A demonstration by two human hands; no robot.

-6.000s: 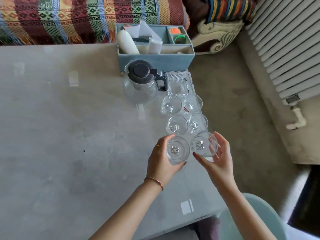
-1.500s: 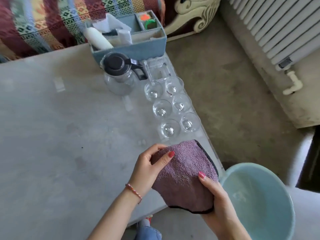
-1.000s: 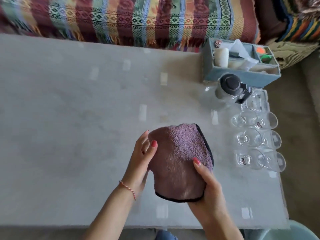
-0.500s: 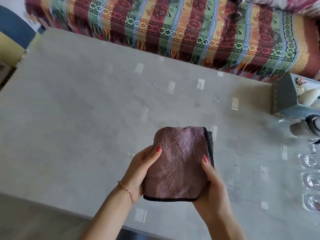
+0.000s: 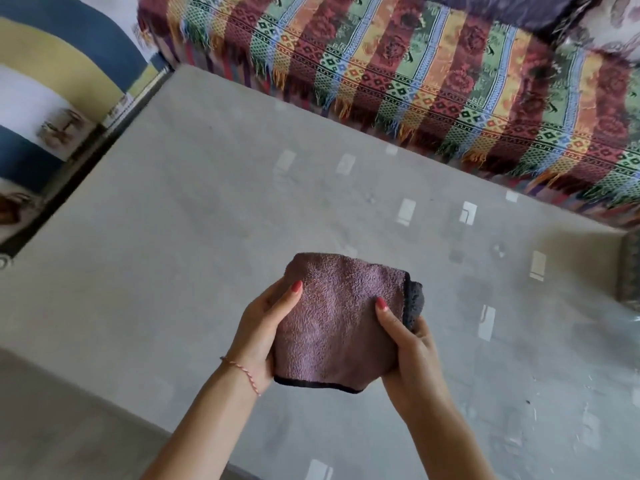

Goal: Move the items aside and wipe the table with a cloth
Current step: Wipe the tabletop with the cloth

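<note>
**Folded cloth held in both hands over the table**

From my remote feed, biggest first: the grey table fills most of the head view, w/ a glossy top showing pale rectangular reflections. Along its far edge I see a sofa covered by a striped patterned throw in red, green, orange & blue, fringe hanging down toward the table edge. Far left, beyond the table's corner, there's a blue, yellow & white surface; I can't tell what it is. At the right edge a bit of grey fabric container pokes into frame, mostly cut off.

Center frame: a mauve terry cloth, folded, w/ a dark trimmed edge & a dark grey underside showing at its right corner. It's held over the table's middle; whether it touches the top I can't tell.

Left hand grips the cloth's left side, thumb on top, fingers curled under. Right hand grips the right side the same way, thumb pressed on the pile. Left wrist wears a thin red-and-white string bracelet. Nails are painted red.
</note>
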